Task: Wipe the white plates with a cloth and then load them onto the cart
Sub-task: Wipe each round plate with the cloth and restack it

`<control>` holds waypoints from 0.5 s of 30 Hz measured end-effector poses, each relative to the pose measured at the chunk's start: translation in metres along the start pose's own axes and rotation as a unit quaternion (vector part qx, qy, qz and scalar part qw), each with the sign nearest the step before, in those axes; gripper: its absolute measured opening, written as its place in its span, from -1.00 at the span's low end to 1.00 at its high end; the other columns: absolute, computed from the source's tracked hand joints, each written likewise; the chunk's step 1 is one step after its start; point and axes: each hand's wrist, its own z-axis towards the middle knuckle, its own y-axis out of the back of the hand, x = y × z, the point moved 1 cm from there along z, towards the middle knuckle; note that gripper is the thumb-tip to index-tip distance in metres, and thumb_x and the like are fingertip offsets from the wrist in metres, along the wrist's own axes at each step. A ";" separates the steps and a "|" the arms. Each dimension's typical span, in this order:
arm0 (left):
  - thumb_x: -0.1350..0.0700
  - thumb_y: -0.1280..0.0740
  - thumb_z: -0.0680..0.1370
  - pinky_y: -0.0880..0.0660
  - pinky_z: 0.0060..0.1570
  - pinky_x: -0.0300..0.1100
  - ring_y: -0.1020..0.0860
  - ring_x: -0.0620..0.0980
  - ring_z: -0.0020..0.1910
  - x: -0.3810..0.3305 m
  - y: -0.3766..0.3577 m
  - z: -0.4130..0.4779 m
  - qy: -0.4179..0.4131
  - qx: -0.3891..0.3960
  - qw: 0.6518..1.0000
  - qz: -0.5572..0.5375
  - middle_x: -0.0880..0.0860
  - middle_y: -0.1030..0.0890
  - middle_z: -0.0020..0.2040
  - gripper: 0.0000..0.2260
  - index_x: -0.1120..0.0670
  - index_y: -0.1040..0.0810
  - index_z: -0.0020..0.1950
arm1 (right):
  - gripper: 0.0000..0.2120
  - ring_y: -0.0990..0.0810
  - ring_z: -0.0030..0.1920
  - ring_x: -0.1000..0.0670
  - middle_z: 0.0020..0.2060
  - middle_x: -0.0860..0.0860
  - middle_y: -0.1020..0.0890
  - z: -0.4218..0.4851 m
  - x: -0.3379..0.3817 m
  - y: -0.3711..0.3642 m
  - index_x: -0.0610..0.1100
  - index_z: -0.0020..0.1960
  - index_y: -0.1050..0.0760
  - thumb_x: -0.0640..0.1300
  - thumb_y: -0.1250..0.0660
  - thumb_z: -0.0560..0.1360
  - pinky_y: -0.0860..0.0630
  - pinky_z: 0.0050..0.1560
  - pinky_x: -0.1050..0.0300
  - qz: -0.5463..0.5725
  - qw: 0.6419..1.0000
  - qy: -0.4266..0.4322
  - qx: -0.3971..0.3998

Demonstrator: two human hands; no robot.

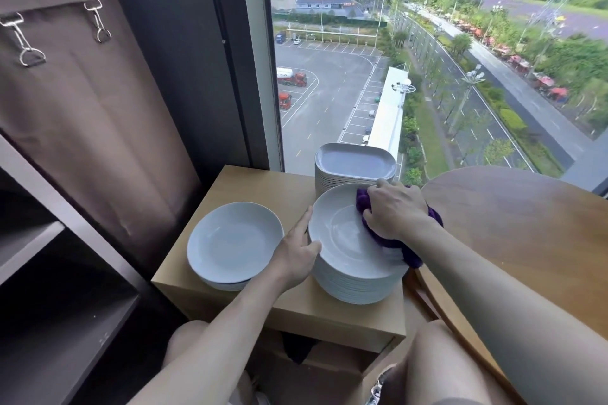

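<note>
A tall stack of round white plates (342,240) stands on a small wooden table (263,187). My right hand (398,210) grips a purple cloth (388,242) and presses it on the right side of the top plate. My left hand (299,253) holds that plate's left rim, thumb on top and fingers along the edge. To the left lies a short stack of round white plates (233,242). Behind stands a stack of rectangular white plates (355,159).
A dark shelved cart (49,273) with a brown fabric bag (85,102) clipped to it stands at the left. A round wooden table (513,223) is at the right. A large window (427,43) runs along the back. My knees are below the small table.
</note>
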 end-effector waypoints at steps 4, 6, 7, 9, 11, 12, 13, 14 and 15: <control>0.18 -0.21 0.63 -0.26 0.56 -0.03 -0.28 -0.14 0.55 0.003 -0.003 -0.001 0.000 -0.004 1.000 -0.015 -0.15 -0.29 0.61 -0.33 -0.14 -0.07 0.70 | -0.57 -0.49 0.33 -0.14 0.32 -0.03 -0.51 0.009 0.018 -0.004 0.04 0.41 -0.33 0.13 -0.15 0.58 -0.44 0.18 -0.13 0.027 0.999 0.031 0.014; 0.15 -0.21 0.61 -0.27 0.53 -0.11 -0.32 -0.19 0.49 0.004 -0.005 -0.002 0.000 -0.005 1.000 -0.019 -0.20 -0.37 0.54 -0.33 -0.14 -0.08 0.69 | -0.58 -0.48 0.33 -0.15 0.36 -0.03 -0.49 0.009 0.030 -0.006 0.04 0.41 -0.31 0.13 -0.15 0.59 -0.41 0.15 -0.12 0.032 0.998 0.054 0.010; 0.12 -0.21 0.59 -0.29 0.48 -0.16 -0.35 -0.22 0.44 0.004 -0.005 -0.003 -0.001 -0.006 1.000 -0.019 -0.26 -0.43 0.44 -0.32 -0.14 -0.08 0.69 | -0.58 -0.47 0.33 -0.15 0.37 -0.03 -0.48 0.008 0.037 -0.006 0.04 0.40 -0.32 0.13 -0.15 0.59 -0.41 0.15 -0.12 0.036 0.997 0.069 0.009; 0.10 -0.21 0.58 -0.30 0.46 -0.19 -0.36 -0.25 0.42 0.004 -0.005 -0.004 -0.003 -0.009 1.000 -0.022 -0.34 -0.46 0.33 -0.32 -0.16 -0.09 0.69 | -0.61 -0.48 0.33 -0.15 0.36 -0.02 -0.48 0.004 0.051 -0.005 0.05 0.39 -0.34 0.12 -0.13 0.59 -0.41 0.15 -0.11 0.052 0.994 0.097 0.017; 0.15 -0.22 0.65 -0.20 0.58 -0.12 -0.25 -0.23 0.55 0.005 -0.006 -0.005 -0.013 -0.010 0.999 -0.031 -0.26 -0.34 0.54 -0.36 -0.16 -0.10 0.69 | -0.63 -0.51 0.27 -0.15 0.21 -0.01 -0.52 -0.004 0.061 -0.004 0.06 0.36 -0.36 0.12 -0.12 0.60 -0.42 0.11 -0.10 0.065 0.990 0.122 0.035; 0.15 -0.22 0.68 -0.15 0.61 -0.09 -0.19 -0.22 0.59 0.005 -0.005 -0.005 -0.018 -0.009 0.999 -0.034 -0.22 -0.25 0.62 -0.39 -0.15 -0.09 0.69 | -0.64 -0.53 0.22 -0.14 0.10 0.01 -0.51 -0.009 0.064 -0.003 0.07 0.34 -0.37 0.13 -0.13 0.59 -0.43 0.08 -0.09 0.070 0.987 0.134 0.045; 0.14 -0.22 0.70 -0.12 0.63 -0.06 -0.15 -0.21 0.61 0.006 -0.005 -0.005 -0.020 -0.005 0.999 -0.038 -0.18 -0.19 0.65 -0.40 -0.12 -0.08 0.69 | -0.67 -0.54 0.16 -0.13 0.01 0.04 -0.47 -0.015 0.066 -0.001 0.07 0.30 -0.40 0.13 -0.13 0.59 -0.44 0.06 -0.07 0.079 0.985 0.144 0.057; 0.15 -0.22 0.71 -0.12 0.63 -0.04 -0.12 -0.19 0.62 0.006 -0.004 -0.005 -0.017 0.000 0.999 -0.044 -0.15 -0.16 0.67 -0.40 -0.10 -0.07 0.70 | -0.72 -0.55 0.11 -0.13 -0.07 0.07 -0.43 -0.020 0.065 0.001 0.06 0.23 -0.42 0.12 -0.15 0.58 -0.46 0.03 -0.05 0.090 0.982 0.151 0.070; 0.18 -0.21 0.70 -0.12 0.63 -0.03 -0.11 -0.18 0.63 0.006 -0.004 -0.005 -0.012 0.003 0.999 -0.052 -0.13 -0.15 0.67 -0.39 -0.08 -0.05 0.70 | -0.79 -0.55 0.07 -0.13 -0.12 0.09 -0.41 -0.024 0.063 0.002 0.05 0.13 -0.44 0.11 -0.16 0.58 -0.46 0.00 -0.03 0.105 0.979 0.154 0.085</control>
